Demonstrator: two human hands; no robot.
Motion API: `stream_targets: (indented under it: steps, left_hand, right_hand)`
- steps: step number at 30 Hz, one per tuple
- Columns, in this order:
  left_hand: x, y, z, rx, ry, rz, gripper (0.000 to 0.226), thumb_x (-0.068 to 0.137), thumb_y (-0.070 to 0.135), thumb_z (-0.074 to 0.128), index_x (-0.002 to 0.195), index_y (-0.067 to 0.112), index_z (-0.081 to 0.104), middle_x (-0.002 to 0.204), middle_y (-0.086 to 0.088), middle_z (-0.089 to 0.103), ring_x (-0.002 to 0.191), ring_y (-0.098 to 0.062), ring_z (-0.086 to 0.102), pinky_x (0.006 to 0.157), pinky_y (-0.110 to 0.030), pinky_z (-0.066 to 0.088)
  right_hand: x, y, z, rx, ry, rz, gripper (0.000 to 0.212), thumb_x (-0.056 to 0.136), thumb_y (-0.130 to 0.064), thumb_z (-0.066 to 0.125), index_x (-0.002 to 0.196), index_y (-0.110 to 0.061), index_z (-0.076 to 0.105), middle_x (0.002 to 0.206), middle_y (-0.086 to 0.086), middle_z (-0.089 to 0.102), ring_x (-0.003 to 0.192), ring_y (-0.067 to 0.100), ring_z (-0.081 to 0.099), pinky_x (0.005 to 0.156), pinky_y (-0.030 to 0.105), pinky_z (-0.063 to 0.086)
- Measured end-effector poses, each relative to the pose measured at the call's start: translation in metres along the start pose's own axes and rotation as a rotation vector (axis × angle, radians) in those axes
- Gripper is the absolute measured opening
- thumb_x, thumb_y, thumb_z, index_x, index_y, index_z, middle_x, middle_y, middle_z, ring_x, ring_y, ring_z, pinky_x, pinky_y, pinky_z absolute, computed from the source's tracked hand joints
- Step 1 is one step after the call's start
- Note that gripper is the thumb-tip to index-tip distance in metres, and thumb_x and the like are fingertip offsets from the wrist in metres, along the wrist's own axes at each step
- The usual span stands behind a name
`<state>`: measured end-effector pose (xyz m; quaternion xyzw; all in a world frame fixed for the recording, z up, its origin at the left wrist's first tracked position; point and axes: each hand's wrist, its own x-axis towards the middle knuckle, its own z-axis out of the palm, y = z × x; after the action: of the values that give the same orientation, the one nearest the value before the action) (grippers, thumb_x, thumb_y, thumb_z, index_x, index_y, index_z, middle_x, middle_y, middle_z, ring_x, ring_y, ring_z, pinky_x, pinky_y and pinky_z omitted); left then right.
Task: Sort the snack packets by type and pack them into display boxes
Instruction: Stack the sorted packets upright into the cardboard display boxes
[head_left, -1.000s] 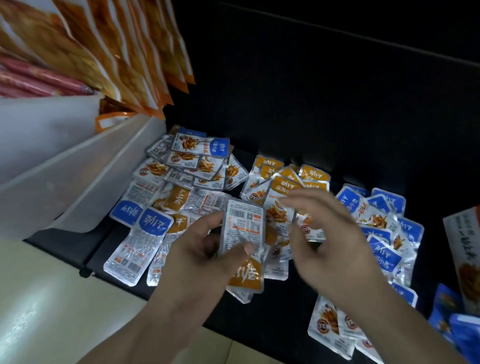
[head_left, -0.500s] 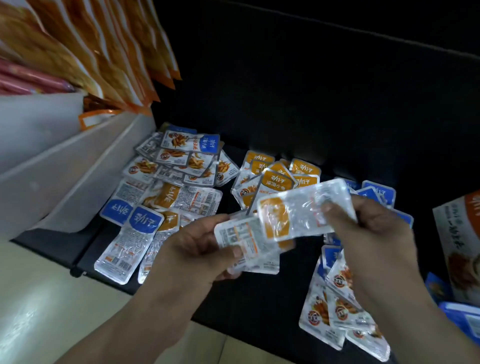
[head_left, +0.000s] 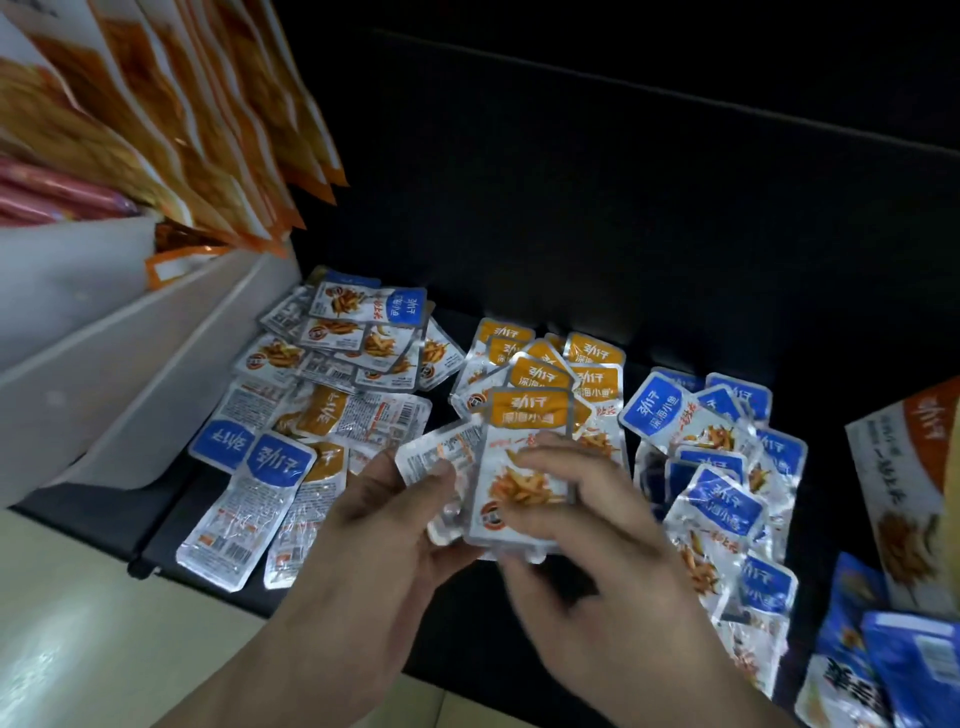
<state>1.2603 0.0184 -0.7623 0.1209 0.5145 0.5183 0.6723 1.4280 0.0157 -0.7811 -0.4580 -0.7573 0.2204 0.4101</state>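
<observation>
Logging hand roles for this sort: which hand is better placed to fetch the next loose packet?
Right, probably. The left hand grips the stack; the right hand only pinches the top orange packet against it, and the orange pile lies just beyond its fingers.

A black matte tabletop (head_left: 467, 623) fills the middle of the view, lit dimly from above. Behind it rises a black back panel (head_left: 623, 182), crossed by one thin pale line that slants down to the right. At lower left lies a pale cream glossy surface (head_left: 104, 623) that catches a soft reflection; whether it is floor or a lower counter cannot be told. Slanted white plastic display trays (head_left: 104, 374) stand at the left, touching the tabletop's edge, with tall orange-and-white pouches (head_left: 182, 114) above them.
</observation>
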Motion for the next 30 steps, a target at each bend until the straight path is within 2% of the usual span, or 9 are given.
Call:
stream_targets:
  steps: [3,5,8,12,16,21,23,27,30]
  left_hand:
    - [-0.005,-0.003,0.002,0.063,-0.050,0.062,0.022,0.090,0.007,0.064,0.111,0.006,0.070,0.111,-0.024,0.075,0.103,-0.040,0.074,0.087,-0.048,0.060]
    - [-0.008,-0.007,0.003,0.251,-0.049,0.138,0.008,0.084,0.010,0.073,0.088,0.016,0.072,0.098,-0.021,0.078,0.092,-0.035,0.077,0.084,-0.044,0.059]
    - [-0.011,-0.011,0.004,0.507,-0.049,0.269,0.015,0.087,0.020,0.080,0.078,0.027,0.071,0.075,-0.005,0.076,0.071,-0.022,0.072,0.069,-0.036,0.056]
    - [-0.010,-0.015,0.003,0.543,-0.025,0.547,0.018,0.091,0.016,0.075,0.079,0.027,0.066,0.119,0.011,0.075,0.106,-0.011,0.074,0.082,-0.033,0.062]
    - [-0.004,-0.028,-0.009,1.107,-0.181,1.022,0.009,0.091,0.013,0.066,0.093,0.021,0.071,0.145,0.012,0.060,0.131,-0.005,0.059,0.094,-0.023,0.054]
    - [-0.004,-0.038,-0.013,1.174,-0.240,0.997,0.027,0.089,0.022,0.059,0.109,0.020,0.077,0.151,0.010,0.054,0.143,-0.010,0.049,0.108,-0.024,0.048]
    - [-0.003,-0.037,-0.014,1.171,-0.288,0.987,0.031,0.090,0.025,0.061,0.117,0.022,0.076,0.155,0.011,0.050,0.146,-0.009,0.044,0.112,-0.023,0.044]
    - [0.006,-0.032,-0.018,1.260,-0.418,0.988,0.046,0.086,0.021,0.073,0.131,0.027,0.069,0.162,0.015,0.039,0.151,-0.010,0.036,0.114,-0.034,0.046]
    - [0.014,-0.026,-0.032,1.254,-0.303,0.993,0.040,0.090,0.027,0.062,0.130,0.029,0.067,0.157,0.026,0.038,0.147,0.001,0.036,0.111,-0.014,0.039]
  right_hand:
    - [-0.003,-0.006,-0.002,0.125,0.049,0.167,0.023,0.087,-0.034,0.081,0.100,-0.016,0.078,0.115,-0.003,0.068,0.112,0.014,0.069,0.085,0.030,0.059]
    - [0.002,-0.006,-0.005,0.173,0.167,0.354,0.011,0.088,-0.020,0.081,0.096,-0.023,0.075,0.107,-0.006,0.067,0.098,0.007,0.072,0.075,0.024,0.060]
    - [0.012,-0.004,-0.012,0.290,0.277,0.652,0.042,0.081,0.002,0.082,0.096,-0.035,0.070,0.119,-0.004,0.066,0.108,-0.005,0.066,0.078,0.011,0.057]
    - [0.024,0.000,-0.021,0.621,0.301,0.982,0.057,0.079,0.009,0.081,0.116,-0.033,0.070,0.106,-0.010,0.079,0.100,0.003,0.074,0.085,0.028,0.060]
    - [0.029,-0.014,-0.019,0.921,0.208,1.006,0.048,0.080,0.017,0.067,0.120,-0.010,0.073,0.104,0.017,0.078,0.098,0.036,0.076,0.091,0.051,0.060]
    - [0.030,-0.010,-0.016,1.271,0.128,1.089,0.033,0.082,0.004,0.055,0.112,0.006,0.070,0.110,0.032,0.071,0.088,0.039,0.075,0.066,0.038,0.061]
    - [0.031,-0.003,-0.013,1.150,0.109,1.133,0.018,0.095,-0.002,0.055,0.105,0.002,0.070,0.107,0.029,0.071,0.079,0.033,0.077,0.063,0.037,0.062]
    - [0.032,-0.001,-0.012,0.705,0.185,1.064,0.022,0.091,0.000,0.071,0.106,-0.017,0.075,0.096,0.009,0.080,0.090,0.031,0.078,0.093,0.056,0.058]
    - [0.051,0.010,-0.010,0.580,0.288,1.035,0.036,0.087,-0.002,0.079,0.115,-0.020,0.064,0.087,-0.003,0.080,0.081,0.016,0.078,0.080,0.040,0.060]
